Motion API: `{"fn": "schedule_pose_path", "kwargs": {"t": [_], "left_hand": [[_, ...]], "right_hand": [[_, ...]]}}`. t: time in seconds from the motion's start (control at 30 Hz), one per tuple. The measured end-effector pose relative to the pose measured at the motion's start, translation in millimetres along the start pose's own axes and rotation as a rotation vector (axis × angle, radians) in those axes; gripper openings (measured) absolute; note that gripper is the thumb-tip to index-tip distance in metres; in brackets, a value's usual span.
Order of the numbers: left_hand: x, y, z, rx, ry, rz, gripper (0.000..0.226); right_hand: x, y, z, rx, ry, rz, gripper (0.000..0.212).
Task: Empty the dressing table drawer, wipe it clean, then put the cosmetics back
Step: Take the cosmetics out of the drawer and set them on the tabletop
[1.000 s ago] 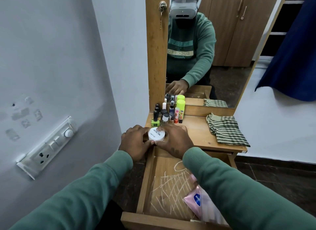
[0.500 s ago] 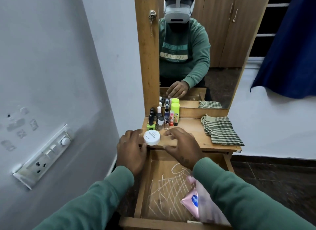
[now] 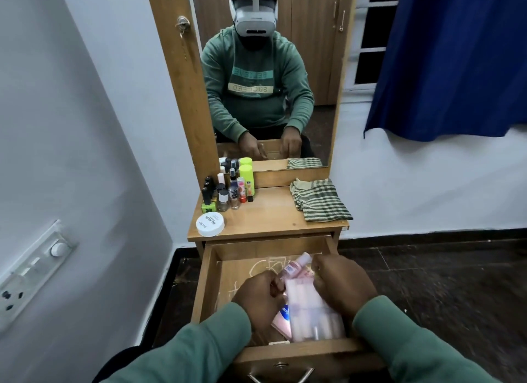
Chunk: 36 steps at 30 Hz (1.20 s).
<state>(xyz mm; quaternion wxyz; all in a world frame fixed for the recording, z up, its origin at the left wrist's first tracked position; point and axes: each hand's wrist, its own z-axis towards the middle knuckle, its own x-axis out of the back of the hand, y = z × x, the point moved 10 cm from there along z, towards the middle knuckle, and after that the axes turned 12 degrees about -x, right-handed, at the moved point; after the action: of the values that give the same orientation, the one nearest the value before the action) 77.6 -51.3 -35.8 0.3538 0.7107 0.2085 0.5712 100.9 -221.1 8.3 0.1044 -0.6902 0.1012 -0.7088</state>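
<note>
Inside one drawer [image 3: 258, 250], left hand [image 3: 256, 294] and right hand [image 3: 339, 285] gripping one clear pouch [image 3: 310, 311], one jar [image 3: 210, 224] beyond

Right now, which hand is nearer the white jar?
Left. Left hand in the drawer, closest to the white jar; right hand further right, gripping the pouch.

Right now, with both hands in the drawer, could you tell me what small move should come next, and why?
Probably lift the clear pouch out onto the tabletop beside the white jar: the left hand and right hand both grip it, and the drawer is not yet emptied.
</note>
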Motion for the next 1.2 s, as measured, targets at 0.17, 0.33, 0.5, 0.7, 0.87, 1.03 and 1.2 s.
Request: {"fn": "schedule_pose_path", "kwargs": {"t": [0.17, 0.33, 0.5, 0.7, 0.87, 1.03, 1.2], "left_hand": [[-20, -12, 2, 0.12, -0.03, -0.141, 0.015], [-27, -18, -1, 0.199, -0.045, -0.218, 0.027], [-38, -15, -1, 0.171, -0.079, -0.345, 0.019], [-22, -2, -9, 0.026, -0.045, -0.313, 0.019], [25, 19, -22, -0.122, 0.062, -0.224, 0.012], [95, 54, -25, -0.285, 0.315, -0.158, 0.016], [142, 64, -14, -0.305, 0.511, -0.201, 0.02]], "right_hand": [[-14, -18, -9, 0.117, 0.01, -0.21, 0.027], [-17, -15, -4, 0.139, -0.037, -0.237, 0.031], [-17, -9, 1, 0.175, -0.118, -0.223, 0.031], [-2, -11, 3, 0.181, -0.299, -0.077, 0.031], [38, -32, 0, 0.198, -0.381, 0.065, 0.019], [107, -67, 4, 0.268, -0.229, 0.209, 0.022], [151, -87, 10, 0.355, 0.179, 0.289, 0.022]]}}
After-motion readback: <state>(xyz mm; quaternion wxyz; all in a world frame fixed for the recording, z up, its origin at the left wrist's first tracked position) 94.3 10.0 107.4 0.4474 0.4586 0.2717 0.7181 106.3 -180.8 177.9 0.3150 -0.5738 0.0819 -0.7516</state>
